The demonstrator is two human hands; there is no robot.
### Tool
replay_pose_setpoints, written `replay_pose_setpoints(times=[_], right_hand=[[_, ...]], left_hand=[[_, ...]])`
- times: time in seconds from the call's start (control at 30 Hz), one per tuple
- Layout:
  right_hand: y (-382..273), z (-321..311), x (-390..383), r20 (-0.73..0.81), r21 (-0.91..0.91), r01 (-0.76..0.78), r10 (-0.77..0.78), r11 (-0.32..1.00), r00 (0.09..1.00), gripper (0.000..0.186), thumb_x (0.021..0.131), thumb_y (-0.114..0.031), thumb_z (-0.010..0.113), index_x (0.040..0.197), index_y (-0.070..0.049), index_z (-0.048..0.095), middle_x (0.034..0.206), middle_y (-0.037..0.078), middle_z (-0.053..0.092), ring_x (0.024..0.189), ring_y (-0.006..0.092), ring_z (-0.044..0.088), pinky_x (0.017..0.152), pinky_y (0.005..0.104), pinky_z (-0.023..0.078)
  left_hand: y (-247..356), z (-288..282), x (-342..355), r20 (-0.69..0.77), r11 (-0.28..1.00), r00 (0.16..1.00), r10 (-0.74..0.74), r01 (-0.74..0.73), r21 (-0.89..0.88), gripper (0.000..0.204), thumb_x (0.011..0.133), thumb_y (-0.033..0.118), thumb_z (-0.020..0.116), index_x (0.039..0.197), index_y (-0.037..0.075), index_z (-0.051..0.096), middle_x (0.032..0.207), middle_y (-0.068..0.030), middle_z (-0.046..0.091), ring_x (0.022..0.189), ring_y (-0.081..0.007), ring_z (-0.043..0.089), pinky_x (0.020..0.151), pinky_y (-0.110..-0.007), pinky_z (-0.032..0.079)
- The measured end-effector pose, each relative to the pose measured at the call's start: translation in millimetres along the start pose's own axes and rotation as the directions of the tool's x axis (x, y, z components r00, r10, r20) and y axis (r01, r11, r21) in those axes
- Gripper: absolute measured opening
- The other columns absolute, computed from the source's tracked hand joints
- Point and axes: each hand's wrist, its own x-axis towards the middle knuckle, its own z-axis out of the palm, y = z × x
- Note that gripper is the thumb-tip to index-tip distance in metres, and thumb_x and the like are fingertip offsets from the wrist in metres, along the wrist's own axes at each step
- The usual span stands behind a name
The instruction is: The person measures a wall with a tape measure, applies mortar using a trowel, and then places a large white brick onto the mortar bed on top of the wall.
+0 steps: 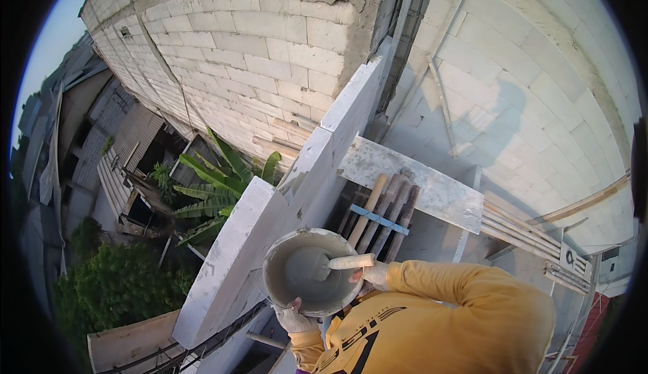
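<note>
A round grey bucket point(273, 266) is held in front of my body, close against the white block wall. Grey wet mortar point(317, 290) lies in it. A trowel point(351, 261) rests inside, its blade in the mortar and its pale handle reaching over the right rim. My left hand point(295, 318), in a whitish glove with bare fingertips, is closed on the near-left rim. My right hand point(376, 276), also gloved, has its fingers curled at the right rim, just below the trowel handle. Part of this grip is hidden, but it appears to be on the bucket.
A white block wall point(239, 239) steps upward away from me, with a drop and banana plants point(216, 178) on its left. A mortar-stained board point(412, 182) lies across at the right, beside bundled wooden poles point(385, 215). Large block walls point(270, 43) rise beyond.
</note>
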Motion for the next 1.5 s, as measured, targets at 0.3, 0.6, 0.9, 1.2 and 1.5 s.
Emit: replay_pose_setpoints(times=[0.3, 0.6, 0.9, 1.2, 1.5], right_hand=[[-28, -20, -50, -0.125, 0.224, 0.13, -0.103, 0.966, 0.987, 0.054, 0.086, -0.01, 0.074, 0.131, -0.004, 0.045, 0.11, 0.013, 0.061, 0.089, 0.0191, 0.067, 0.081, 0.0324, 0.06], [-58, 61, -14, -0.007, -0.61, -0.127, 0.155, 0.782, 0.988, 0.045, 0.091, -0.046, 0.063, 0.101, -0.003, 0.057, 0.076, 0.007, 0.06, 0.055, 0.0167, 0.061, 0.048, 0.0281, 0.05], [-145, 37, -27, 0.414, -0.754, 0.116, -0.331, -0.646, 0.848, 0.022, 0.08, -0.021, 0.064, 0.094, -0.004, 0.065, 0.088, 0.015, 0.067, 0.087, 0.0301, 0.068, 0.074, 0.0427, 0.055], [-166, -25, 10, 0.345, -0.899, 0.357, 0.092, -0.253, 0.934, 0.041, 0.086, -0.039, 0.062, 0.089, 0.002, 0.067, 0.092, 0.024, 0.068, 0.092, 0.0363, 0.066, 0.079, 0.045, 0.052], [-216, -87, 26, 0.539, -0.84, 0.535, -0.027, -0.092, 0.842, 0.053, 0.091, -0.047, 0.061, 0.089, 0.006, 0.06, 0.079, 0.024, 0.063, 0.079, 0.039, 0.063, 0.073, 0.0437, 0.048]], left_hand=[[25, 8, -1, 0.016, 0.996, 0.999, 0.047, -0.048, 0.072, 0.05, 0.068, -0.007, 0.056, 0.115, 0.007, 0.056, 0.108, -0.0083, 0.062, 0.095, -0.026, 0.063, 0.083, -0.039, 0.056], [26, 7, -9, 0.092, 0.996, 0.995, 0.047, -0.054, 0.072, 0.056, 0.076, -0.004, 0.053, 0.13, 0.007, 0.051, 0.105, -0.0079, 0.063, 0.08, -0.0161, 0.064, 0.073, -0.032, 0.058], [-13, 34, 8, 0.063, 0.956, 0.984, 0.165, -0.176, 0.235, 0.076, 0.074, -0.008, 0.047, 0.148, 0.009, 0.039, 0.136, -0.0036, 0.05, 0.107, -0.0128, 0.055, 0.071, -0.02, 0.05], [-38, 129, 15, -0.075, 0.942, 0.941, 0.329, -0.323, 0.089, 0.07, 0.068, -0.006, 0.053, 0.137, 0.003, 0.048, 0.122, -0.0075, 0.058, 0.094, -0.019, 0.061, 0.079, -0.029, 0.053], [-65, 157, 17, -0.225, 0.962, 0.946, 0.234, -0.259, -0.087, 0.064, 0.07, -0.01, 0.053, 0.132, 0.006, 0.051, 0.1, -0.0059, 0.062, 0.081, -0.0152, 0.063, 0.076, -0.031, 0.056]])
